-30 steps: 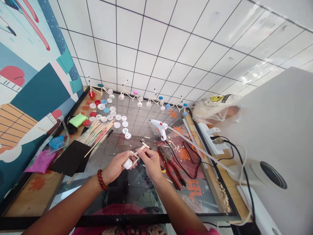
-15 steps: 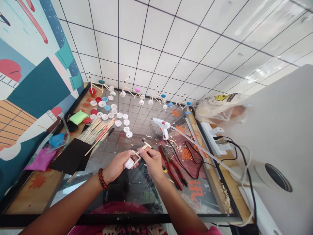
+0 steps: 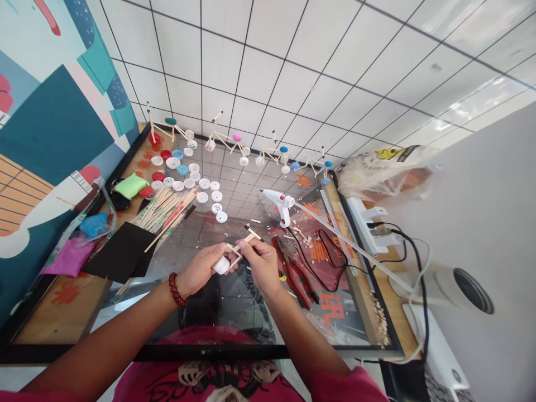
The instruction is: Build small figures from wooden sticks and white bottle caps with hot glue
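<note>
Between my two hands is a small bicycle model [image 3: 235, 258] made of pale wooden sticks, with white bottle caps [image 3: 221, 265] at its left end. My left hand [image 3: 204, 272], with a red bead bracelet on the wrist, is closed around the cap end. The fingers of my right hand [image 3: 260, 262] pinch the stick frame near a short dark-tipped crosspiece [image 3: 253, 233]. The underside of the model is hidden by my fingers. Beyond my right hand lies a white glue gun [image 3: 280, 204] with a long clear glue stick in its back.
Finished stick models [image 3: 226, 142] line the back edge. Loose bottle caps [image 3: 204, 183], a bundle of sticks [image 3: 170, 215] and black sheets [image 3: 119, 254] lie left. Red-handled pliers [image 3: 299, 273], a black cable [image 3: 335, 262] and wood scraps lie right, near a power strip [image 3: 371, 229].
The view has tilted down slightly, showing more of my shirt. Both hands keep nearly the same hold on the model.
</note>
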`<state>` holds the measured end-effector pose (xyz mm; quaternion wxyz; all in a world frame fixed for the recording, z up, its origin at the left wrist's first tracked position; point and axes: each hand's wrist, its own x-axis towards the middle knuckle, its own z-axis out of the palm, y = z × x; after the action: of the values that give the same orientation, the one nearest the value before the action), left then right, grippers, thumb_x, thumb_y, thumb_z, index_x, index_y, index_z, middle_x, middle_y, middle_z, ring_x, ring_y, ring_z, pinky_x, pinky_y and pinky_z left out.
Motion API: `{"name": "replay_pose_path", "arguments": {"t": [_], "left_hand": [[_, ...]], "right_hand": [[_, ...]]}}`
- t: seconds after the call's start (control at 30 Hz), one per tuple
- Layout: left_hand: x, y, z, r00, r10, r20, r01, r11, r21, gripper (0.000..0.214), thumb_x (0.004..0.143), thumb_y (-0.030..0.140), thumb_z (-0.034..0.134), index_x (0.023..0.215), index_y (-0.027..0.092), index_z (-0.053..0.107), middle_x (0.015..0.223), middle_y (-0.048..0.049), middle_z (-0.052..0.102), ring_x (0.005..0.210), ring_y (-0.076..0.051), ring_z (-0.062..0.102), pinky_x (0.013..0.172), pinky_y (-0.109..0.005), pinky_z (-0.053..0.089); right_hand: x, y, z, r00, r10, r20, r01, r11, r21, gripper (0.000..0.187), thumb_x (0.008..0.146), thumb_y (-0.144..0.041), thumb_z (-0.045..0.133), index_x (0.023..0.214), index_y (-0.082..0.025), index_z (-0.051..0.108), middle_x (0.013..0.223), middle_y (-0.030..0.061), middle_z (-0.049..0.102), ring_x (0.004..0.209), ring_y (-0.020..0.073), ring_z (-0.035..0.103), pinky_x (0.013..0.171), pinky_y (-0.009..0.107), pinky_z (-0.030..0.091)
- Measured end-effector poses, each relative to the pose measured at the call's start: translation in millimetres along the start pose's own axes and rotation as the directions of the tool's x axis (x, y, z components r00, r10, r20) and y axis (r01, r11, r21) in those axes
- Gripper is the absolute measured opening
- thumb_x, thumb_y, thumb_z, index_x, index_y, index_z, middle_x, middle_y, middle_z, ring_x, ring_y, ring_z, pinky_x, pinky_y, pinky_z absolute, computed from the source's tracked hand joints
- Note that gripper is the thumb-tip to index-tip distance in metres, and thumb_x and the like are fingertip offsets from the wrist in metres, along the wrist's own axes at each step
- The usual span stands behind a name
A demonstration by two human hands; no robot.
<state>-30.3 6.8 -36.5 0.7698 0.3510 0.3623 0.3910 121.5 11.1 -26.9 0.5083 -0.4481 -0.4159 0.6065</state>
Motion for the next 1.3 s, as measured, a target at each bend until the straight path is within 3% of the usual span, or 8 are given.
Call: {"name": "replay_pose_path", "arguments": {"t": [0.17,0.6,1.13,1.3], "left_hand": [[0.0,-0.4,-1.6,1.0,-0.007,-0.002,0.007,0.999,0.034,0.044,0.084,0.059,0.061,0.079,0.016,0.068,0.075,-0.0058,0.069,0.067,-0.016,0.058,0.065,-0.028,0.046],[0.3,3.8,2.3,0.999,0.026,0.027,-0.027,0.999,0.033,0.045,0.086,0.059,0.057,0.076,0.017,0.068,0.074,-0.0056,0.066,0.065,-0.017,0.055,0.062,-0.029,0.044],[0.5,1.6,-1.2,0.998,0.015,0.057,-0.013,1.0,-0.022,0.047,0.086,0.06,0.06,0.078,0.015,0.07,0.073,-0.0059,0.067,0.065,-0.016,0.056,0.061,-0.028,0.044],[0.5,2.9,0.0,0.998,0.018,0.054,-0.017,1.0,-0.022,0.046,0.086,0.059,0.06,0.079,0.014,0.07,0.075,-0.0062,0.067,0.066,-0.016,0.057,0.062,-0.027,0.045]], "right_hand": [[0.8,-0.6,-0.7,0.999,-0.037,-0.01,0.036,0.999,-0.029,0.033,0.079,-0.047,0.074,0.062,-0.02,0.067,0.057,-0.0018,0.064,0.048,0.0127,0.055,0.05,0.027,0.049],[-0.5,0.8,-0.6,1.0,0.004,-0.02,-0.005,0.999,-0.041,0.037,0.077,-0.054,0.073,0.064,-0.02,0.066,0.058,-0.0016,0.063,0.047,0.0128,0.053,0.049,0.028,0.05],[-3.8,-2.9,1.9,1.0,0.008,-0.001,-0.008,0.999,0.05,0.034,0.075,-0.049,0.076,0.093,-0.02,0.071,0.059,-0.0044,0.061,0.047,0.0122,0.054,0.05,0.027,0.049],[-3.8,-2.4,2.8,1.0,0.005,-0.002,-0.004,0.999,0.051,0.029,0.078,-0.048,0.075,0.083,-0.019,0.072,0.058,-0.0036,0.061,0.046,0.012,0.054,0.05,0.028,0.049]]}}
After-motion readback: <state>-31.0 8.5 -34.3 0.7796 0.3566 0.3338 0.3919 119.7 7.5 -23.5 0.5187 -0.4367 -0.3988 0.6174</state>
